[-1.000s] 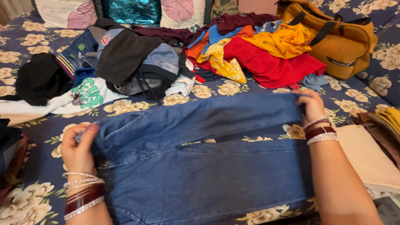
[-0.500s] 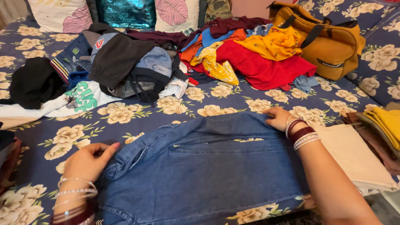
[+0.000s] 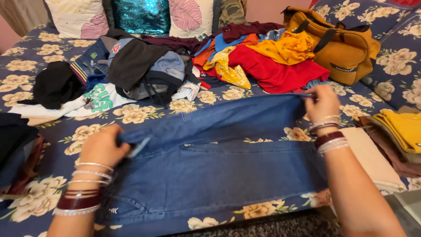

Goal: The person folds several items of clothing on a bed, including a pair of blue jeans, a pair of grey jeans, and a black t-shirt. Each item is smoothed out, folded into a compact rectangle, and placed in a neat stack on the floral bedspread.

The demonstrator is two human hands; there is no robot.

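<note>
— What can't you make out here?

— The fingertips of the left hand [image 3: 103,148] are tucked under the edge of the blue jeans [image 3: 219,166], so the grip itself is hidden. The right hand [image 3: 321,104] pinches the far end, its fingertips folded behind the denim.

— And the edges?

— Both forearms are cut off at the bottom. The dark clothes [image 3: 13,149] at the left run out of the picture, as do the folded stack [image 3: 401,131] at the right and the cushions [image 3: 140,15] at the top.

— The pile of clothes [image 3: 210,61]?

— Garments overlap, so most shapes can't be told. The tan bag [image 3: 346,44] is partly covered by them.
</note>
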